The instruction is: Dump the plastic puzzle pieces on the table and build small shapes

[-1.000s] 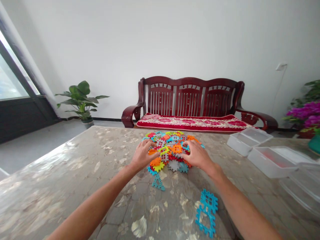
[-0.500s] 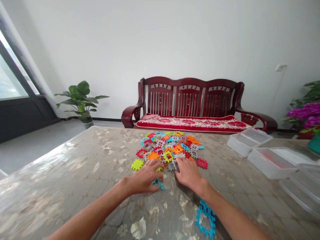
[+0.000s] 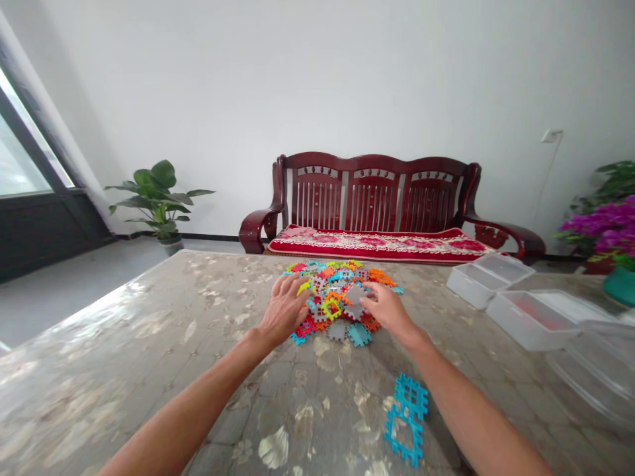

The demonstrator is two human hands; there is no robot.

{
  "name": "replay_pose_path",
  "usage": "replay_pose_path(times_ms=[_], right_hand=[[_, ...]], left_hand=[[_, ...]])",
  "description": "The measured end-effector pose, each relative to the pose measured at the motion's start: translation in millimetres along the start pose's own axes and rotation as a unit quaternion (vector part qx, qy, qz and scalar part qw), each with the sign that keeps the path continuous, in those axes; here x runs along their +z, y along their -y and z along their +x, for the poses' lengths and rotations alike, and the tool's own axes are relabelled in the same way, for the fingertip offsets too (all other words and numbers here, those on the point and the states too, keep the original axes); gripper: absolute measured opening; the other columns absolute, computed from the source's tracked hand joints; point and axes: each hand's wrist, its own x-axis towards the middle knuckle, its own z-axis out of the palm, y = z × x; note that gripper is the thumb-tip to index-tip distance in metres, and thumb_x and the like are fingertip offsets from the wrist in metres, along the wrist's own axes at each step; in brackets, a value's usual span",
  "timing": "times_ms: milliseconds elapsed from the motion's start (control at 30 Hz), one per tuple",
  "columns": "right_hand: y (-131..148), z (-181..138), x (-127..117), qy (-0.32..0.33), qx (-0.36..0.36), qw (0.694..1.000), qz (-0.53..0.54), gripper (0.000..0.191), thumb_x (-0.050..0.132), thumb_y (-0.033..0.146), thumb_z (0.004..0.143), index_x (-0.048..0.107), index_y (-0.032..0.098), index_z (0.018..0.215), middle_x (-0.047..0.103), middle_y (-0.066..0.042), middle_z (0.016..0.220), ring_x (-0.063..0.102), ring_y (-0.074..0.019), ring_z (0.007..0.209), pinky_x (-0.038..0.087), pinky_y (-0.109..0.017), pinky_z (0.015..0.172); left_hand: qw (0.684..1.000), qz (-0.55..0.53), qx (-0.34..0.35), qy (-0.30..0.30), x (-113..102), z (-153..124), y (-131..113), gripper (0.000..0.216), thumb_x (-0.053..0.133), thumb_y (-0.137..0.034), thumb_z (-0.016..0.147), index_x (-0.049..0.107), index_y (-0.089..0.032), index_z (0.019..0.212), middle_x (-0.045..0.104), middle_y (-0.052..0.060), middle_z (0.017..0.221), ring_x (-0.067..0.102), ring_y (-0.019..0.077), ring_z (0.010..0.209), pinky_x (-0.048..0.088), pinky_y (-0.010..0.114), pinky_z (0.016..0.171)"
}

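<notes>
A heap of small flat plastic building tiles [image 3: 342, 294] in red, orange, yellow, grey and blue lies on the marble-patterned table [image 3: 149, 344]. My left hand [image 3: 284, 309] rests on the heap's left side, fingers curled over tiles. My right hand [image 3: 384, 305] presses against the heap's right side, fingertips on a grey tile [image 3: 355, 295]. Nearer to me lie two joined blue square tiles [image 3: 407, 418], beside my right forearm.
Clear plastic boxes [image 3: 526, 317] with lids stand at the table's right. Behind the table is a dark red wooden bench [image 3: 381, 205] with a red cushion. A potted green plant [image 3: 159, 198] stands at left, and purple flowers [image 3: 602, 225] at far right.
Both hands had drawn back toward me and spread the tiles out; now they have moved forward again and pushed the tiles back into a tight heap.
</notes>
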Motion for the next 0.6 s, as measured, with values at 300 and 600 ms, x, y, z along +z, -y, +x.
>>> replay_pose_path(times_ms=[300, 600], right_hand=[[-40.6, -47.9, -42.1, 0.241, -0.074, 0.966, 0.051, 0.047, 0.070, 0.024, 0.067, 0.068, 0.021, 0.113, 0.069, -0.005, 0.106, 0.062, -0.0200, 0.092, 0.049, -0.032, 0.084], [-44.5, -105.0, -57.9, 0.348, -0.168, 0.922, -0.037, 0.068, 0.077, 0.022, 0.057, 0.063, 0.032, 0.123, 0.048, -0.005, 0.137, 0.041, -0.0290, 0.128, 0.035, -0.042, 0.106]], left_hand=[[0.986, -0.074, 0.095, 0.112, 27.8, -27.4, -40.2, 0.014, 0.065, -0.023, 0.086, 0.069, -0.025, 0.099, 0.064, 0.005, 0.115, 0.059, 0.0194, 0.107, 0.049, 0.032, 0.095], [0.932, -0.206, 0.200, 0.224, 56.0, -44.3, -98.4, 0.047, 0.071, -0.052, 0.079, 0.062, -0.031, 0.120, 0.061, 0.004, 0.125, 0.059, 0.0222, 0.112, 0.047, 0.032, 0.094]])
